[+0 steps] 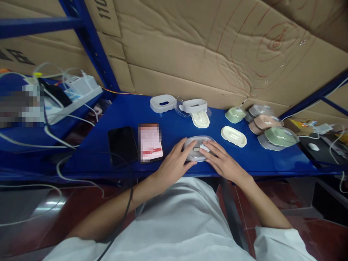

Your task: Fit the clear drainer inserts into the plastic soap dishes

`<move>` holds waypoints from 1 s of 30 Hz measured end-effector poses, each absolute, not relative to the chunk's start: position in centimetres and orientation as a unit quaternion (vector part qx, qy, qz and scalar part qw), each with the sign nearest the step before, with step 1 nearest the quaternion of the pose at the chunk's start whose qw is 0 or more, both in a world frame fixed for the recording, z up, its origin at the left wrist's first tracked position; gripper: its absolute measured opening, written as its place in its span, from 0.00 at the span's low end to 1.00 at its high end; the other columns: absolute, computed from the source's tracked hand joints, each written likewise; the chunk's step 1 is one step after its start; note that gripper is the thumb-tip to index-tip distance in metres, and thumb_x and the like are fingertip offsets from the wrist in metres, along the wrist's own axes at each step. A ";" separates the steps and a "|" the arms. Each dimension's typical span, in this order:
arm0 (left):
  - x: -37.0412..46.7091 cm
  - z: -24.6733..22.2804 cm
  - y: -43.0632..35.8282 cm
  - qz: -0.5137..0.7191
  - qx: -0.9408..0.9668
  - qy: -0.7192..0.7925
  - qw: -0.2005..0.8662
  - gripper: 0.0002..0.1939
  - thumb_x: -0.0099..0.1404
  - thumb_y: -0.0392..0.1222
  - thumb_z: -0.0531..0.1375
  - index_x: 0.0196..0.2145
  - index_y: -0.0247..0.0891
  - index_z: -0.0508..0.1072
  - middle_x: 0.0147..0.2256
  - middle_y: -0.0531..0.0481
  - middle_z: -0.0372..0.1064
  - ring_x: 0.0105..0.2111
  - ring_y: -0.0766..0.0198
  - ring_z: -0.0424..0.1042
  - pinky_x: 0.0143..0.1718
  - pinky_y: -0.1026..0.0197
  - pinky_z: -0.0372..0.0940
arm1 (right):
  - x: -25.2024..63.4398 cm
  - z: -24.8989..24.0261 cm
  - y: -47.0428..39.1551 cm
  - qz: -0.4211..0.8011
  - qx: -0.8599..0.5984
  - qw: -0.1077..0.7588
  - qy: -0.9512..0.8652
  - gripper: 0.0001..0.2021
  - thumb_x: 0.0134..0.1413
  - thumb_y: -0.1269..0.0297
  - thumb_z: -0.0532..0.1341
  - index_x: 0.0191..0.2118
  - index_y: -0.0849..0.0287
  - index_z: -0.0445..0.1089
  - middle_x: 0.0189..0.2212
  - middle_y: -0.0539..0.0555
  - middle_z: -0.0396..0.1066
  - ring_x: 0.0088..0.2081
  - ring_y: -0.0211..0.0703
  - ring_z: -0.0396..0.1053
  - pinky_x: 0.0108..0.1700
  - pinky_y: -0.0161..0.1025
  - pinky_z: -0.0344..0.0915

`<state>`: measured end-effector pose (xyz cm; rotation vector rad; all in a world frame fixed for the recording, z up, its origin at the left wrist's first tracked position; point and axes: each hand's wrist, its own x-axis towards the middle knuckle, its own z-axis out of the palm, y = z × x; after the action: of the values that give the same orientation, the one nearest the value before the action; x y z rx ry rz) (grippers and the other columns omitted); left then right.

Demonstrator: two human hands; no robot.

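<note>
A grey oval soap box with a clear lid sits near the front edge of the blue table, between my two hands. My left hand grips its left side, thumb along the front and fingers over the lid. From the right, my right hand holds the box with its fingers spread across the lid, near a small white label. The underside of the box is hidden. Just beyond my right hand lies a cream oval tray.
Behind are a white oval dish, another white dish and a cream insert. Lidded soap boxes are stacked at right, near a small green box. Left lie a black phone and a lit phone. Cardboard walls the back.
</note>
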<state>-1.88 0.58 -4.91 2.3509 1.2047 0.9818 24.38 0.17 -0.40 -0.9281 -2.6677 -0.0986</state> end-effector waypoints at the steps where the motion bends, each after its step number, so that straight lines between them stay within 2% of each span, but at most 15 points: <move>1: -1.9 -4.9 0.6 0.344 0.824 0.421 0.162 0.41 0.70 0.41 0.69 0.73 0.50 0.56 0.69 0.36 0.57 0.70 0.43 0.62 0.69 0.42 0.63 | 24.3 -0.3 0.2 -0.033 -0.326 0.152 -0.933 0.34 0.74 0.69 0.56 0.79 0.49 0.46 0.74 0.63 0.57 0.76 0.57 0.51 0.74 0.65 0.58; 8: -2.0 -4.1 0.7 0.349 0.813 0.424 0.195 0.44 0.65 0.39 0.73 0.71 0.48 0.57 0.64 0.38 0.59 0.66 0.42 0.64 0.68 0.39 0.63 | 23.9 0.4 0.2 -0.018 -0.340 0.138 -0.930 0.30 0.76 0.66 0.53 0.78 0.49 0.49 0.73 0.60 0.59 0.75 0.56 0.53 0.72 0.62 0.61; 12: -2.1 -4.0 0.7 0.363 0.802 0.420 0.223 0.48 0.62 0.39 0.74 0.72 0.51 0.55 0.62 0.40 0.59 0.66 0.42 0.64 0.67 0.39 0.63 | 23.9 0.3 0.5 -0.023 -0.341 0.140 -0.929 0.30 0.75 0.62 0.55 0.78 0.49 0.51 0.72 0.61 0.61 0.74 0.58 0.55 0.72 0.63 0.61; 19: -2.1 -4.2 0.8 0.365 0.806 0.407 0.226 0.46 0.64 0.38 0.73 0.72 0.51 0.56 0.63 0.40 0.59 0.66 0.44 0.64 0.67 0.40 0.64 | 24.6 -0.6 0.9 0.000 -0.341 0.157 -0.927 0.33 0.74 0.58 0.60 0.78 0.45 0.49 0.75 0.60 0.54 0.77 0.57 0.49 0.72 0.63 0.60; 22: -2.2 -3.8 0.7 0.367 0.800 0.408 0.242 0.44 0.64 0.39 0.73 0.72 0.51 0.58 0.63 0.41 0.60 0.66 0.46 0.65 0.67 0.42 0.65 | 24.3 -1.1 0.0 -0.030 -0.349 0.167 -0.922 0.35 0.73 0.57 0.61 0.78 0.48 0.48 0.74 0.63 0.56 0.76 0.58 0.51 0.70 0.62 0.63; 27: -2.4 -3.0 0.3 0.364 0.806 0.384 0.265 0.43 0.64 0.49 0.74 0.71 0.51 0.62 0.62 0.44 0.63 0.64 0.49 0.67 0.68 0.46 0.64 | 23.7 -1.6 -2.4 -0.137 -0.395 0.191 -0.888 0.40 0.69 0.52 0.64 0.78 0.55 0.48 0.71 0.70 0.62 0.73 0.67 0.57 0.68 0.69 0.61; 30: -2.3 -3.0 0.2 0.373 0.807 0.377 0.261 0.43 0.64 0.51 0.73 0.71 0.52 0.62 0.62 0.44 0.64 0.64 0.49 0.68 0.68 0.47 0.65 | 24.0 -1.2 -2.4 -0.156 -0.374 0.186 -0.895 0.39 0.70 0.53 0.63 0.78 0.56 0.47 0.68 0.68 0.67 0.70 0.63 0.64 0.67 0.63 0.63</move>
<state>-2.32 0.24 -3.04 2.1834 1.0201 1.0090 24.00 -2.44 -1.18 -1.0545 -2.5216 -0.4383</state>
